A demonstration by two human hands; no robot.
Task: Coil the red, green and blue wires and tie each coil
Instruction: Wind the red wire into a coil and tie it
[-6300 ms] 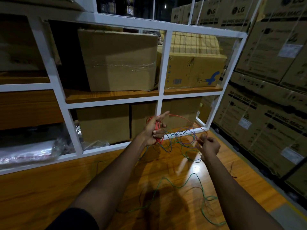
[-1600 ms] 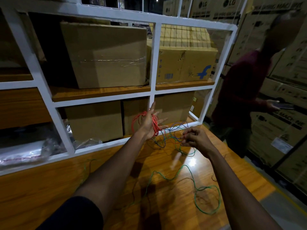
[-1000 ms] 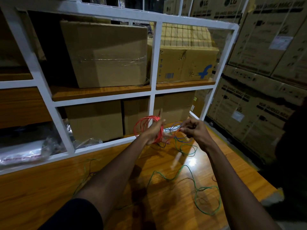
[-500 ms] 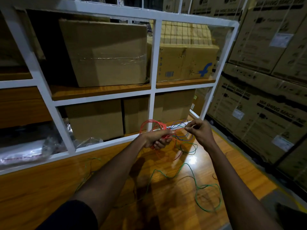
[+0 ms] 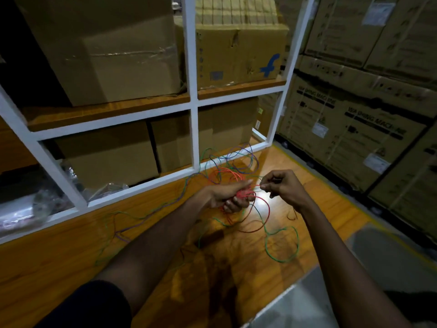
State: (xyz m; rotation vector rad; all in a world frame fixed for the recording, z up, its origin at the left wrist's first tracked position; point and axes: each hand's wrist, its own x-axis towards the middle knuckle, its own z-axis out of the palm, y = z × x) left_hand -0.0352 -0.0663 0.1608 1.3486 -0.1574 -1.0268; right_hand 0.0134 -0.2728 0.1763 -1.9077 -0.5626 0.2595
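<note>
Red wire [image 5: 244,194], bunched into a small coil, sits in the curl of my left hand [image 5: 224,197]. The fingers [image 5: 233,204] are wrapped under the bundle and the thumb is laid along its top. Just beside it, my right hand [image 5: 285,189] pinches the free red tail between thumb and forefinger, with the other fingers tucked in. The short span of tail between the two hands looks taut.

One slack red loop hangs below the hands towards the table [image 5: 59,268]. It is dim there and seems to cross a green strand; I cannot tell if they are caught.

Green wire [image 5: 282,247] lies uncoiled in loose loops on the wood, below and right of the hands, with another run trailing off left. Blue wire [image 5: 254,159] is tangled with more green behind the hands, near the bottom rail of the white rack frame [image 5: 194,129]. Cardboard boxes [image 5: 113,55] fill the rack.

Step in hand, as I judge it: closing out the red coil, first of the three. Green and blue are not begun.

Next move calls for:
- taking in the slack loop without dragging green along
- winding the tail round the bundle's waist and tucking it through
- a firm left grip so the turns don't spring apart
</note>
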